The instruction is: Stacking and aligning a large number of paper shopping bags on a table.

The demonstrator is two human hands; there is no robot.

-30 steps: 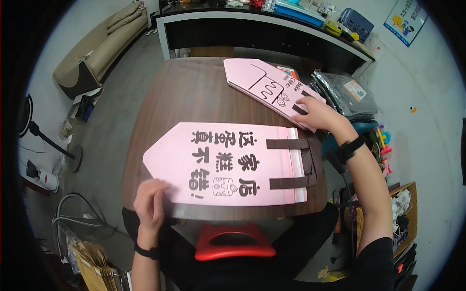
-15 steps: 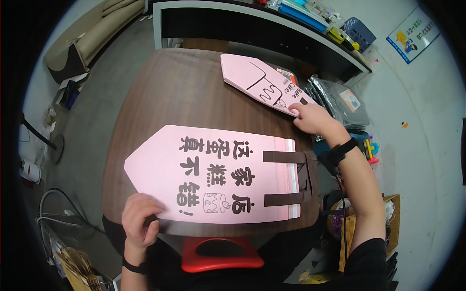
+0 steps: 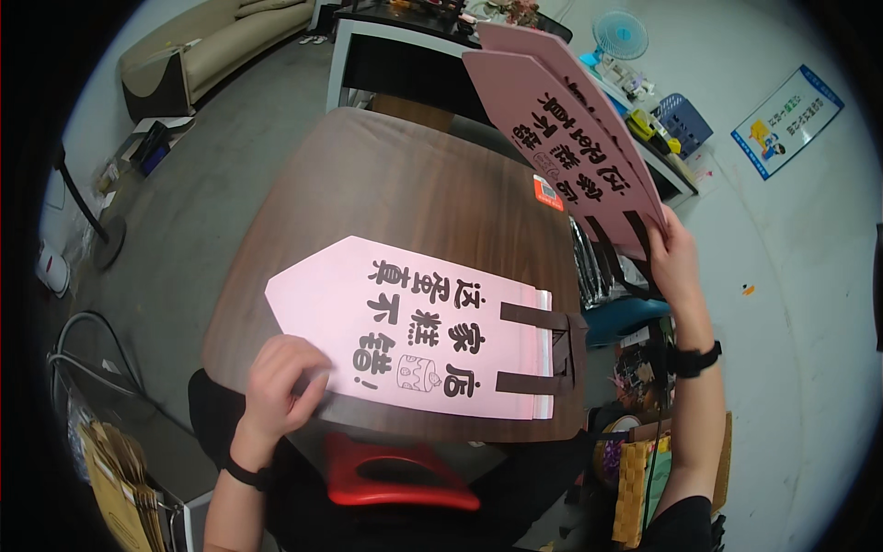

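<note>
Several flat pink paper bags [image 3: 543,120] are raised at the far right, one end tilted up, with dark lettering and a cake drawing on the face toward me. My right hand [image 3: 674,253] grips them by the end near their dark brown strap handles. On the table another flat pink bag [image 3: 437,313] lies with its pointed end to the left and its brown strap handles [image 3: 538,350] to the right. My left hand [image 3: 290,377] rests at this bag's lower left edge, fingers bent and thumb apart. Its fingertips touch or nearly touch the paper; they are partly blurred.
The brown wooden table [image 3: 368,175] carries a small orange card [image 3: 548,193]. A red stool [image 3: 400,478] is at the near edge. Dark plastic-wrapped packs [image 3: 593,276] sit beyond the right edge, and a woven basket [image 3: 635,492] stands below right. Behind is a black desk [image 3: 395,78].
My right hand has lifted the pink bags off the far right of the table and tipped them up, uncovering the orange card. My left hand stays by the lying bag. The view has shifted somewhat.
</note>
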